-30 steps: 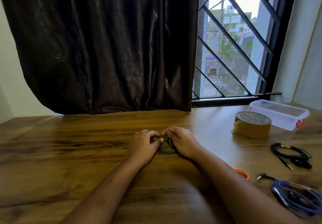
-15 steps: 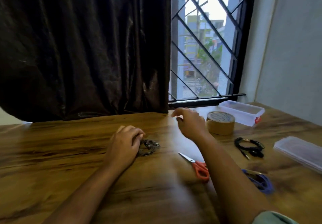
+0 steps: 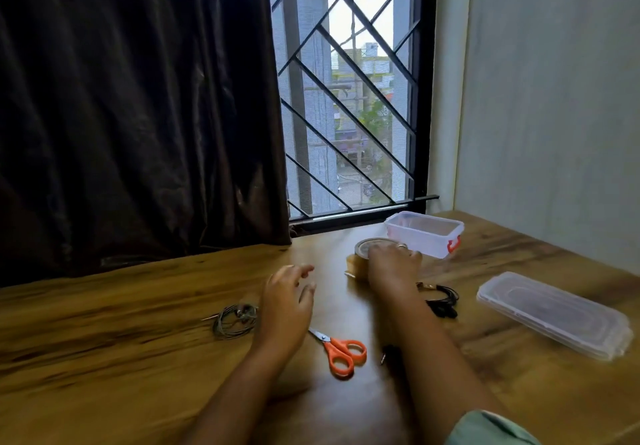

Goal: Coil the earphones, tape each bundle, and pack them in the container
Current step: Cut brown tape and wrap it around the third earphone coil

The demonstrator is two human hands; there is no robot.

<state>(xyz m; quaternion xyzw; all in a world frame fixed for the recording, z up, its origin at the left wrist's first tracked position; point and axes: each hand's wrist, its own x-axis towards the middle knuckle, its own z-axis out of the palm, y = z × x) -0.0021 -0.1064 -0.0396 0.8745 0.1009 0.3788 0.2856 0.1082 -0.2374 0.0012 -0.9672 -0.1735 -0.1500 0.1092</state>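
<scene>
A coiled grey earphone bundle (image 3: 235, 320) lies on the wooden table (image 3: 104, 340), just left of my left hand (image 3: 286, 306), which hovers open with fingers spread. My right hand (image 3: 393, 266) rests on top of the brown tape roll (image 3: 360, 259), fingers curled over it. Behind the roll stands the clear plastic container (image 3: 424, 233) with a red latch, open on top. Black earphones (image 3: 443, 300) lie coiled to the right of my right forearm. A dark plug (image 3: 386, 354) shows beside that forearm, the rest of its cable hidden.
Orange-handled scissors (image 3: 341, 352) lie between my forearms. The container's clear lid (image 3: 554, 314) rests flat at the right. A dark curtain (image 3: 138, 115) and barred window (image 3: 349, 98) stand behind the table; a wall closes the right side.
My left hand has let go of the grey bundle and lifted to its right. My right hand reached farther right onto the tape roll. The view swung right.
</scene>
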